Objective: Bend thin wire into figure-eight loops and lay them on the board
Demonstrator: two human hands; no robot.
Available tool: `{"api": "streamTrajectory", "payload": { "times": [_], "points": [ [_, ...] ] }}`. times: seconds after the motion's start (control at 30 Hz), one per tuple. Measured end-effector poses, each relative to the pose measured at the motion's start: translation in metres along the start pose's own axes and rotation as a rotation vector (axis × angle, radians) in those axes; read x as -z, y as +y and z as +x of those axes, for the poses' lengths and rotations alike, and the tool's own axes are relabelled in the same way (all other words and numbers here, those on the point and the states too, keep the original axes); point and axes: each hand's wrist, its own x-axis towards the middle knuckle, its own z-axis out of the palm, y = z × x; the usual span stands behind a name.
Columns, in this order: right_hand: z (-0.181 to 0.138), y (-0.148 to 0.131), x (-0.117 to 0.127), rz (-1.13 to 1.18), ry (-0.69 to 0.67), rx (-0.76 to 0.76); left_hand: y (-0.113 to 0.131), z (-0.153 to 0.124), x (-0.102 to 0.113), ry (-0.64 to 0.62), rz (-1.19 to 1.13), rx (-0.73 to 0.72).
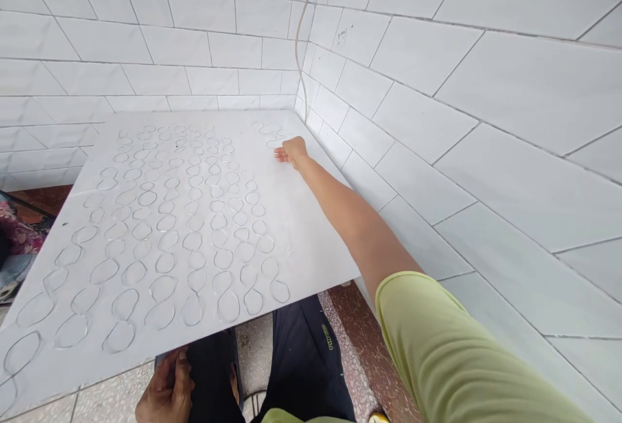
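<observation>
Many thin wire pieces, each twisted into a figure-eight, lie in rows on a white board. One of the wire figure-eights rests near the front edge. My right hand reaches to the far right part of the board, beside a small loose group of wire loops. Its fingers point left, loosely bent and slightly apart, with nothing visible in them. Below the front edge, my left hand is closed, thumb against the curled fingers. Whatever it may grip is hidden.
White tiled walls meet at a corner behind and right of the board. A pale cable hangs down that corner. Under the board are my dark-trousered legs and a speckled floor. Patterned cloth shows at the left.
</observation>
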Motion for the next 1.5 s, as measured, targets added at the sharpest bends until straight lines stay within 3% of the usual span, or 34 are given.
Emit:
{"api": "streamTrajectory", "payload": {
  "times": [0.17,0.3,0.47,0.57,0.67,0.77,0.9,1.23,1.37,1.5],
  "points": [
    [-0.037,0.005,-0.017,-0.307,-0.210,0.203,-0.002,-0.005,0.000,0.016,-0.002,-0.071],
    [-0.046,0.002,-0.040,-0.579,-0.304,0.432,-0.003,-0.008,0.000,0.029,-0.015,-0.079],
    [-0.026,-0.006,-0.081,-0.844,-0.408,0.594,0.000,-0.009,-0.002,0.058,-0.024,-0.101],
    [-0.008,-0.008,-0.102,-0.964,-0.434,0.602,-0.001,-0.007,-0.005,0.102,-0.027,-0.057],
    [0.005,-0.006,-0.106,-1.054,-0.436,0.587,-0.005,-0.003,-0.006,0.095,-0.033,-0.021],
    [0.007,-0.001,-0.090,-1.120,-0.421,0.574,-0.009,0.001,-0.004,0.041,-0.050,-0.022],
    [-0.014,0.011,-0.050,-1.178,-0.414,0.561,-0.009,0.003,-0.003,0.010,-0.046,-0.059],
    [-0.133,0.057,0.053,-1.257,-0.390,0.562,-0.003,-0.001,-0.002,0.029,-0.036,-0.105],
    [-0.156,0.059,0.068,-1.277,-0.315,0.505,0.001,-0.002,-0.001,0.048,0.002,-0.142],
    [-0.153,0.053,0.064,-1.290,-0.226,0.431,0.008,-0.006,0.001,0.064,-0.016,-0.181]
  ]
}}
